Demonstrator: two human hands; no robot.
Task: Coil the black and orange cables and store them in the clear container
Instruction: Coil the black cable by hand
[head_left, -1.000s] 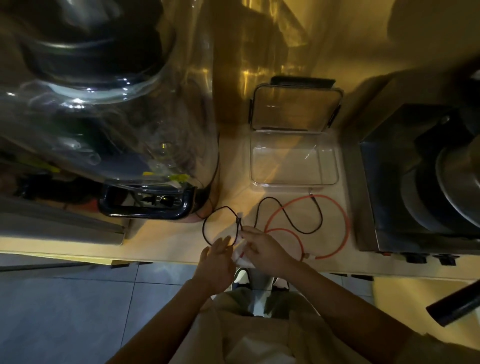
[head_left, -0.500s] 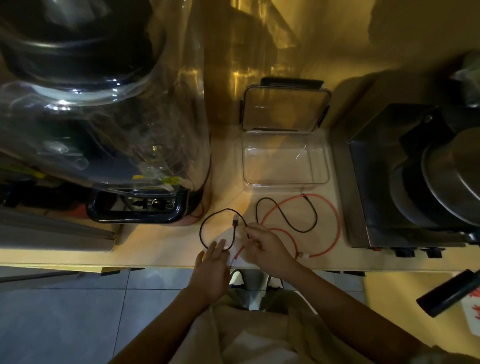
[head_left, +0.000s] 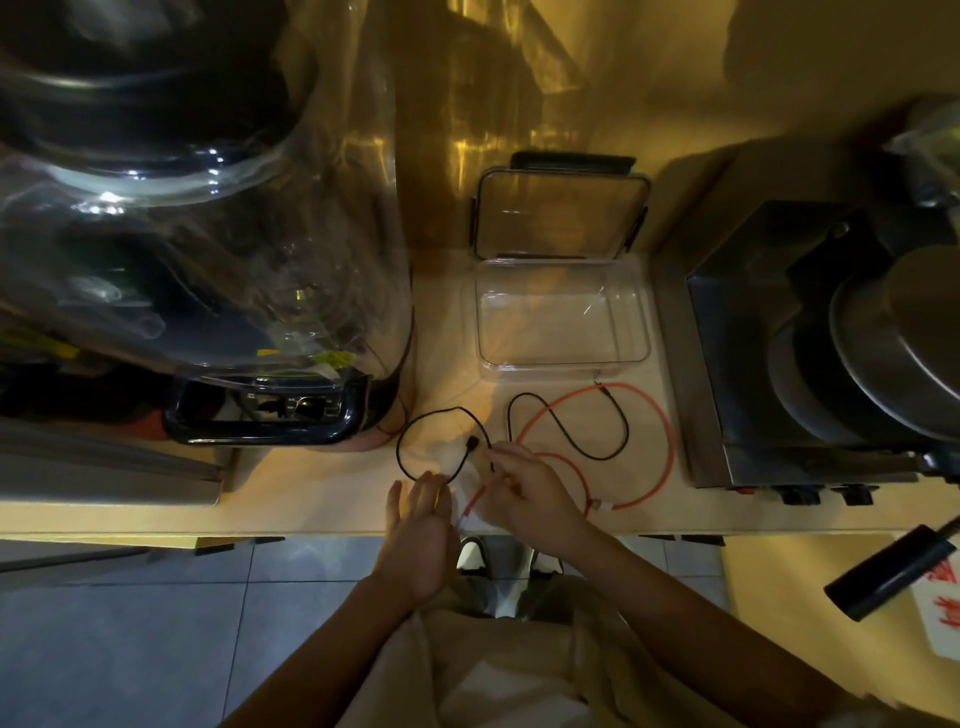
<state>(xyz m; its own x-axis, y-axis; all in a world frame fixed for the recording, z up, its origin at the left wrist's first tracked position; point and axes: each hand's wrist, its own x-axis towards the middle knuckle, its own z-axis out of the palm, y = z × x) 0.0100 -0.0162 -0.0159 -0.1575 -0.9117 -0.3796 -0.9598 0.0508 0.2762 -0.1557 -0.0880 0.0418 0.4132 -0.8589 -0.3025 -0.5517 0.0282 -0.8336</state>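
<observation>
A thin black cable (head_left: 621, 434) lies on the counter in loose curves, one loop at the left, another at the right. An orange cable (head_left: 670, 441) makes a wide ring around the right loop. My right hand (head_left: 524, 491) pinches the black cable near the middle, over the orange one. My left hand (head_left: 418, 525) is at the counter's front edge, fingers nearly straight, touching the bottom of the left black loop. The clear container (head_left: 563, 314) stands open and empty behind the cables, its lid (head_left: 561, 215) propped up against the wall.
A large appliance wrapped in clear plastic (head_left: 197, 234) fills the counter on the left. A steel stove with a dark pot (head_left: 831, 353) stands at the right. A black handle (head_left: 891, 571) juts in at lower right. Tiled floor lies below the counter edge.
My left hand has slid back a little toward the counter edge and flattened. The black loop at the left has spread wider. My right hand holds its pinch.
</observation>
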